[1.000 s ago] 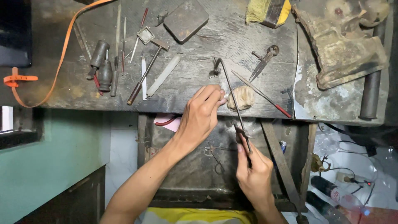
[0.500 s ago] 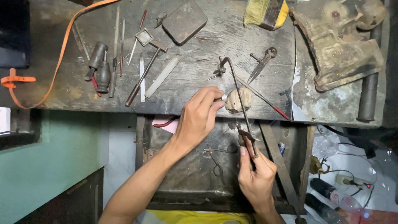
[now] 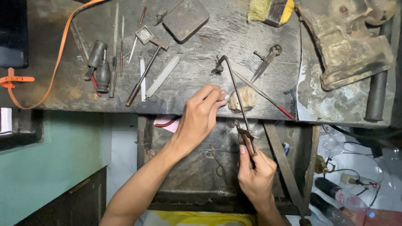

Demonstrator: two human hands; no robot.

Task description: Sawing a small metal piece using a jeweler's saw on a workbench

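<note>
My right hand [image 3: 255, 169] grips the handle of a thin metal saw frame [image 3: 234, 90], whose bent frame reaches up over the workbench. My left hand [image 3: 201, 115] has its fingertips pinched on a small pale piece, held against a worn wooden peg [image 3: 243, 100] at the bench's front edge. The saw's blade line passes right by that piece. What the pinched piece is I cannot tell; it is mostly hidden by the fingers.
On the dark wooden bench [image 3: 197, 62] lie files and gravers [image 3: 100, 67], a small hammer [image 3: 144, 71], dividers [image 3: 266, 60], a red-tipped rod [image 3: 268, 98], a dark flat block [image 3: 185, 19], a brush [image 3: 272, 9], a rusty vise [image 3: 347, 46]. Below hangs a drawer tray [image 3: 209, 167] holding pliers [image 3: 217, 152]. An orange strap [image 3: 54, 62] loops at left.
The saw frame has slid up the bench and back between frames, with my right hand moving along. My left hand stays pinched at the peg.
</note>
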